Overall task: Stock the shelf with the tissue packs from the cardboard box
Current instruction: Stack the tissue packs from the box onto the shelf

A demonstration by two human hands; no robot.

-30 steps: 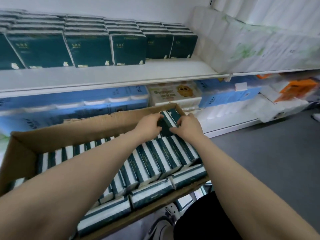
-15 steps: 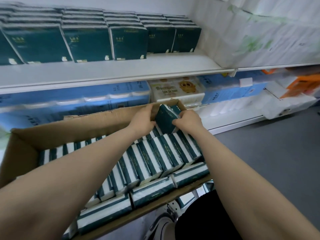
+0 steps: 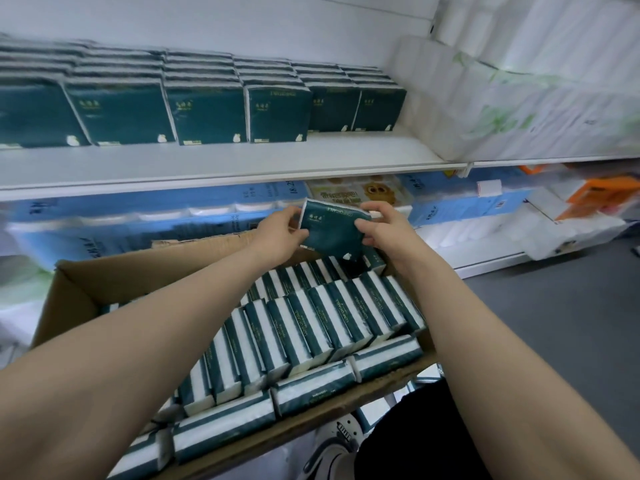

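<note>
A dark green tissue pack [image 3: 330, 232] is held upside down above the far right corner of the cardboard box [image 3: 69, 289]. My left hand [image 3: 280, 233] grips its left edge and my right hand [image 3: 381, 228] grips its right edge. Below them the box holds several rows of green-and-white tissue packs [image 3: 311, 327] standing on edge. On the white shelf [image 3: 242, 161] above, rows of the same green packs [image 3: 207, 112] stand upright toward the back, with a bare strip along the shelf's front.
White paper-roll bundles [image 3: 536, 91] fill the shelf's right end. Blue packages [image 3: 138, 216] and an owl-print pack [image 3: 360, 192] sit on the lower shelf behind the box. Orange packs [image 3: 602, 195] lie at far right. Grey floor [image 3: 554, 323] spreads to the right.
Both hands have pulled one pack out of the box's far corner and raised it clear of the rows, its broad green face now turned toward me.
</note>
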